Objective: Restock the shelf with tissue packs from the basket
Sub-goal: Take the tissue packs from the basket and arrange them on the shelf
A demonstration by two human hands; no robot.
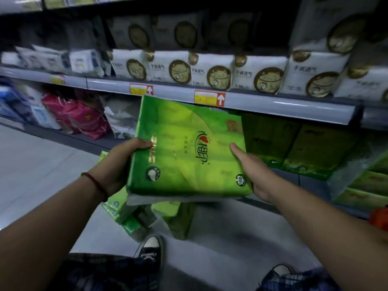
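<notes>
**Tissue pack held in both hands before the lower shelf**

Tissue pack (189,152), green and flat, is up in the air in front of the shelf rail (273,101), tilted with its printed face toward the camera and its far end near the yellow price tags (210,98).

At far left, pink packs (84,118) stand on the bottom shelf. Next comes the left hand (123,162), a red cord (95,181) round its wrist. It grips the pack's left edge with the thumb curled over the top face and the fingers hidden beneath. Below the held pack, more green packs (130,219) lie low by the floor, and a dark shoe (152,248) stands near them.

The right hand (252,171) holds the pack's right edge, thumb laid along the top face and fingers out of sight under it. Further right, stacked green packs (315,152) sit on the lower shelf. Above the rail stands a row of white packs with a cat print (260,76).
</notes>
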